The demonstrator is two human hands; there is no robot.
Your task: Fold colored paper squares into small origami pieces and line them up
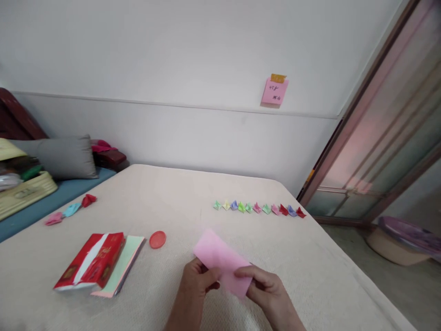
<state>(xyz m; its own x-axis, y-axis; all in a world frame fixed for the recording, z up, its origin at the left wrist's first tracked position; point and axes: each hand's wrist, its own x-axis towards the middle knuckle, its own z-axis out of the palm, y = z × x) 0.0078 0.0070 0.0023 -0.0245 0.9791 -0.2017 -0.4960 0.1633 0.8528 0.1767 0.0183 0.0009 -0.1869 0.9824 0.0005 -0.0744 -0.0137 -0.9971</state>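
Note:
A sheet of pink paper (220, 255) is held between my two hands, just above the cloth-covered table (186, 184). My left hand (200, 280) pinches its lower left edge, thumb on top. On the other side, my right hand (263, 285) grips the right end between thumb and fingers. Whether the paper carries a fold is hard to make out. Beyond my hands runs a row of several small folded paper pieces (257, 208) in green, yellow, purple, pink and red.
To the left lie a red plastic packet (94, 259), a stack of coloured paper (120, 266) and a round red lid (157, 239). Three crumpled-looking pieces, the middle one blue (72, 209), line the left edge. A pink note (274, 92) is taped to the wall.

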